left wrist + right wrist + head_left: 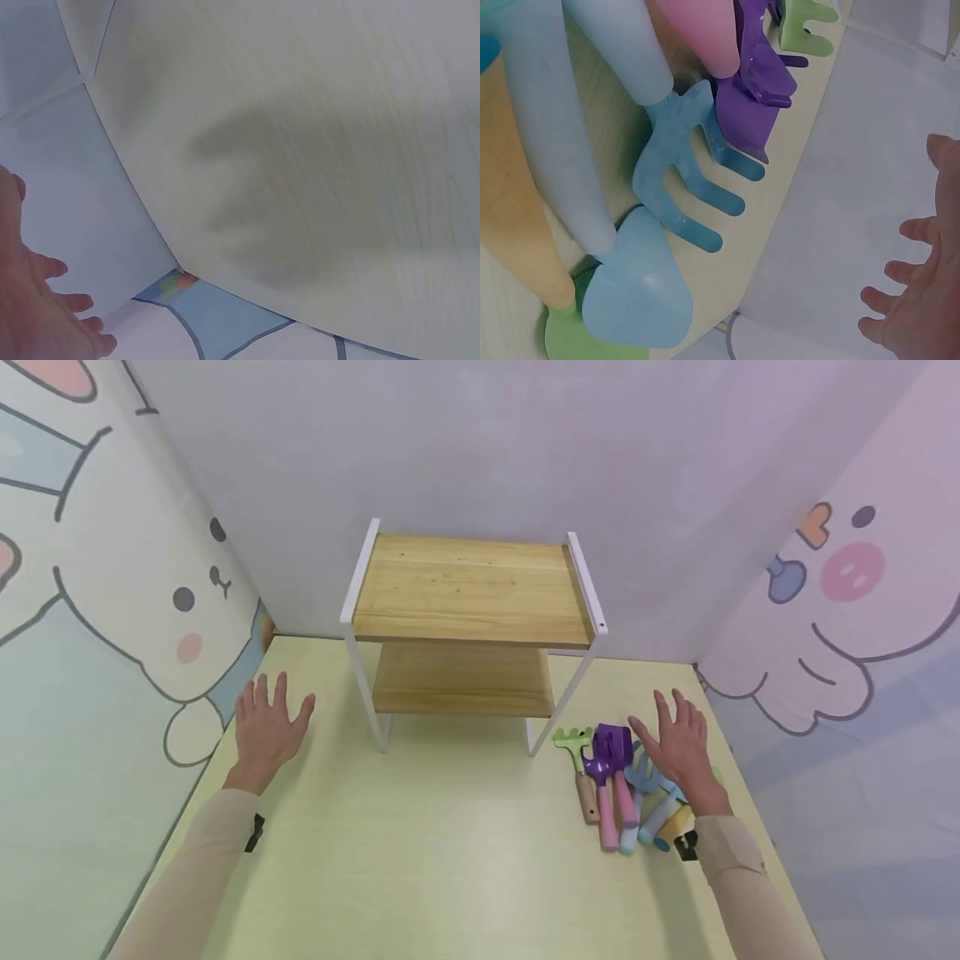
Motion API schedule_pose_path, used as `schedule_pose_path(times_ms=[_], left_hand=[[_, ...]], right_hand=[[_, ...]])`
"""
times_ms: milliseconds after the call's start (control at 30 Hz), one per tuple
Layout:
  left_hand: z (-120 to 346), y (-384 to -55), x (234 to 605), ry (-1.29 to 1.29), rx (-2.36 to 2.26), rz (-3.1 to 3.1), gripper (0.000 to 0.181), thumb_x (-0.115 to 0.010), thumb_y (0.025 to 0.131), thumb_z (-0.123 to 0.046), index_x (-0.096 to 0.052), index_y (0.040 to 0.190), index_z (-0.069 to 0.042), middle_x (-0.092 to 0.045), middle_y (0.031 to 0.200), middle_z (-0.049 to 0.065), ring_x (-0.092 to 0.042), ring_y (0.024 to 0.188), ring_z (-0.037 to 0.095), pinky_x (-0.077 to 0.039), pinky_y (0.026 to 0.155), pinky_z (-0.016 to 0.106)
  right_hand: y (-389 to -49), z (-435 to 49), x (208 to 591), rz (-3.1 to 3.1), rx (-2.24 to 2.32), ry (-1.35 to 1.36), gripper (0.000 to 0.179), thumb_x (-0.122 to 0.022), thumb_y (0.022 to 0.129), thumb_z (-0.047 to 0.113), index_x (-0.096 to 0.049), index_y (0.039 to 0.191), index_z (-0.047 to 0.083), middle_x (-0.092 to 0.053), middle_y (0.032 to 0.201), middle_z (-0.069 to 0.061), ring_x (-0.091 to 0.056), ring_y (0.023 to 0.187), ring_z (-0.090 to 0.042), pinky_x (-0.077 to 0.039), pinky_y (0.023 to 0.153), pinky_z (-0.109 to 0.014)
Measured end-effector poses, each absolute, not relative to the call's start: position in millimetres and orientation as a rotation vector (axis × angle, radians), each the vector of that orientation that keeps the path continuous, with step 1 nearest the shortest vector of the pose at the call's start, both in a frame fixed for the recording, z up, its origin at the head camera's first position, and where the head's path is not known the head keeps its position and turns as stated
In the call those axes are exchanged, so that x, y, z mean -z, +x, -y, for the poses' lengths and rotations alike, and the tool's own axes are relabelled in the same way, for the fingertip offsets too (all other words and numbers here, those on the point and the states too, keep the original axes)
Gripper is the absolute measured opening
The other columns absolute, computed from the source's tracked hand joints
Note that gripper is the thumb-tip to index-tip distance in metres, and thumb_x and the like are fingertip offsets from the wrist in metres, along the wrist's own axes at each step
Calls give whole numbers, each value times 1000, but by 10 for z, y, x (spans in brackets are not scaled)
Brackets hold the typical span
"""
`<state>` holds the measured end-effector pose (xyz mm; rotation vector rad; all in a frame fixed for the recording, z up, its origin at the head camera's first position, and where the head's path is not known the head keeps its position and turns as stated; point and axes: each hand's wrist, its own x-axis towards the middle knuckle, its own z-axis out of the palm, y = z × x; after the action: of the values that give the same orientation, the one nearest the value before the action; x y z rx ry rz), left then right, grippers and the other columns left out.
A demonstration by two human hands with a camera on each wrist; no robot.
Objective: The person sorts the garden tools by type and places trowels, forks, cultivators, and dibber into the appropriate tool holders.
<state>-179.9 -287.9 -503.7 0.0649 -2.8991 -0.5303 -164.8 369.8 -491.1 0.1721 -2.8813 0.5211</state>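
Note:
My left hand (267, 727) hovers over the left side of the table with its fingers spread, holding nothing; its shadow falls on the tabletop in the left wrist view. On the right, my right hand (678, 745) is held above a pile of small garden tools, fingers apart and nothing in its grasp. The pile has a green rake (576, 750) with a tan handle, a purple fork (600, 768) and a purple shovel (618, 747) with pink handles. Beside them lie a blue rake (679, 172), a blue shovel (639, 289) and a green tool head (585, 334) with a yellow-orange handle.
A two-tier wooden shelf (472, 589) with white side frames stands at the back middle of the pale table (420, 860). Cloth walls with cartoon animals close in the left, back and right sides.

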Motion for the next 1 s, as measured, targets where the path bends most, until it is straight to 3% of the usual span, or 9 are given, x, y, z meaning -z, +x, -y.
schedule_pose_path(times_ms=[167, 300, 533, 1000], left_hand=[[2879, -1761, 4986, 74, 593, 2787, 68, -36, 110, -41, -33, 149, 14, -31, 147, 46, -27, 138, 62, -21, 115, 67], [2836, -1746, 4941, 75, 652, 2705, 61, -40, 109, -36, -39, 146, 13, -38, 144, 43, -33, 134, 60, -25, 112, 68], [2731, -1728, 4895, 41, 708, 2550, 51, -50, 107, -27, -50, 138, 13, -50, 136, 39, -42, 128, 57, -31, 108, 66], [2459, -1782, 4758, -40, 857, 2332, 37, -57, 105, -18, -62, 126, 12, -65, 122, 33, -54, 118, 52, -38, 102, 63]], right_hand=[[-1630, -3641, 4927, 2770, -578, 213, 61, -61, 104, 26, -39, 147, -11, -33, 149, -41, -34, 133, -61, -23, 107, -75], [-1600, -3622, 4934, 2729, -595, 218, 53, -65, 102, 17, -46, 141, -14, -43, 140, -40, -44, 124, -61, -32, 100, -75], [-1521, -3564, 4938, 2723, -684, 204, 47, -65, 102, 14, -49, 138, -13, -51, 130, -39, -54, 112, -56, -45, 87, -68], [-1385, -3458, 4981, 2684, -717, 272, 38, -67, 99, 5, -56, 130, -13, -64, 116, -34, -65, 97, -50, -54, 77, -60]])
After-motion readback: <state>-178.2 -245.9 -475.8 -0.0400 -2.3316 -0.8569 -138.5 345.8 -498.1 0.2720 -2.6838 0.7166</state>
